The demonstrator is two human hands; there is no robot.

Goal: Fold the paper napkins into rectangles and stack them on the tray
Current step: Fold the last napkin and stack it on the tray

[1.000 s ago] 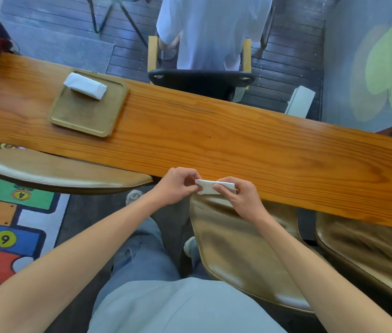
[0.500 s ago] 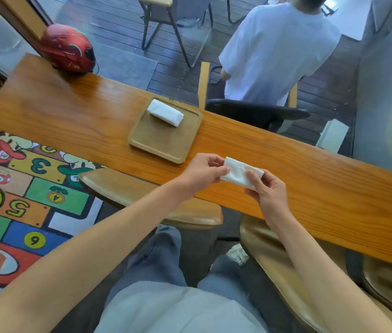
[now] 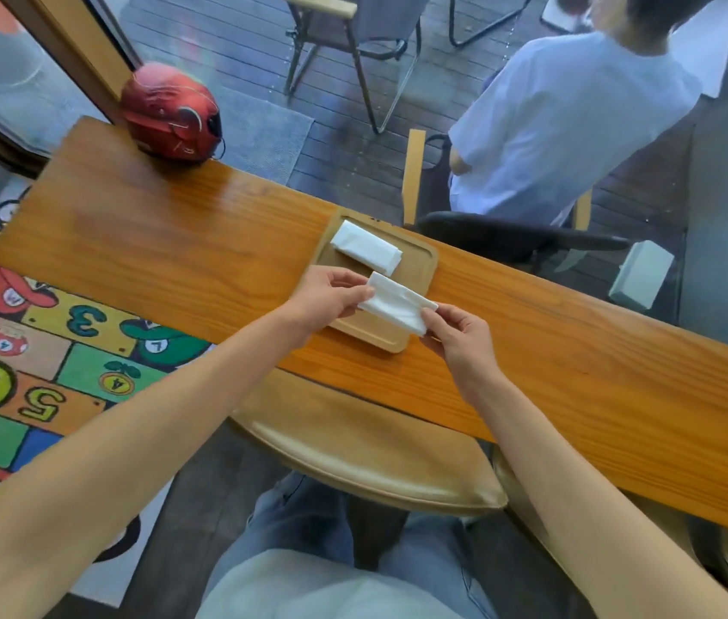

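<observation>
Head view looks down on a long wooden counter (image 3: 531,350) with a shallow wooden tray (image 3: 420,256) set on it. The left hand (image 3: 330,297) pinches the left end of a folded white napkin (image 3: 395,303) between thumb and curled fingers. The right hand (image 3: 460,337) pinches the napkin's right, nearer end between thumb and forefinger, its other fingers loosely curled beneath. Held between both hands, the napkin is a narrow rectangle lying slantwise over the near half of the tray; whether it touches the tray floor cannot be told.

On the far half of the tray lies a second folded napkin (image 3: 366,247), also a slanted rectangle, just beyond the held one and apart from it.

A red helmet (image 3: 172,113) sits at the far left end of the counter. Tan padded stools (image 3: 366,462) stand under the near edge. To the left, the floor carries a colourful numbered play mat (image 3: 40,350). Beyond the counter a person in a white shirt (image 3: 567,122) sits in a chair, back turned. A small white box (image 3: 641,274) stands past the far edge on the right.
</observation>
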